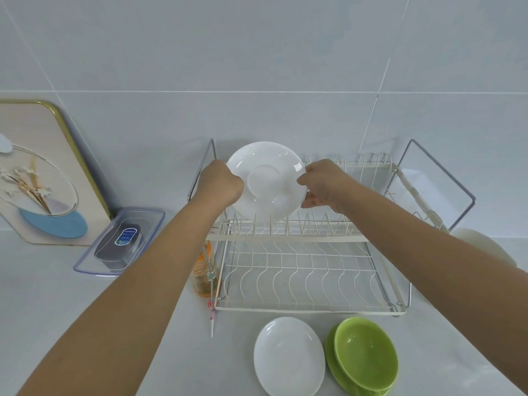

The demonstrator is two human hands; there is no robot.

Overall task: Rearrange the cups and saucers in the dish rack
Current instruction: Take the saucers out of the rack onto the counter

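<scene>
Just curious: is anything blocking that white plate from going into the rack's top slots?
Nothing visible. Both hands, left and right, hold the plate on edge over the upper tier, whose slots look bare.

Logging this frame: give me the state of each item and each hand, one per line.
white plate: on edge at the left of the upper rack tier, underside facing the camera
left hand: gripping the plate's left rim
right hand: gripping its right rim
dish rack: lower tier holds nothing
white dish: flat on the counter
green dishes: stacked on the counter
clear box: lid on
</scene>
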